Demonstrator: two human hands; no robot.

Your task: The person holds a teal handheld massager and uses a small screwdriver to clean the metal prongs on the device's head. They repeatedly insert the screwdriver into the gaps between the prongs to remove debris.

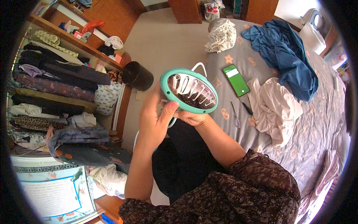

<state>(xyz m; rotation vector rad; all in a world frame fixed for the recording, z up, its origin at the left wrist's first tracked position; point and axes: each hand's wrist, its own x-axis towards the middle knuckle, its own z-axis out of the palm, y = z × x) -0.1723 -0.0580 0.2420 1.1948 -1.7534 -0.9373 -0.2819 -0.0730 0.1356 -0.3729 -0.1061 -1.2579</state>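
A handheld garment steamer with a teal rim (165, 96) and a shiny slotted metal plate (193, 92) is held up before me, its plate facing up. My left hand (155, 117) wraps its near left side, thumb pressed by the lower rim. Beneath the head, my right hand (193, 117) supports it with curled fingers. The steamer's handle and underside are mostly hidden by the hands and the head. A white loop (199, 67) sticks out behind the head. Pale cord shows below my hands.
On the grey bedsheet (223, 98) lie a phone (235, 79) with a lit screen, a clear-handled screwdriver (235, 116), a black-handled tool (246, 107), a cream cloth (275, 109) and a blue garment (282, 53). At left are a black bin (138, 75) and an open wardrobe with hanging clothes (61, 84).
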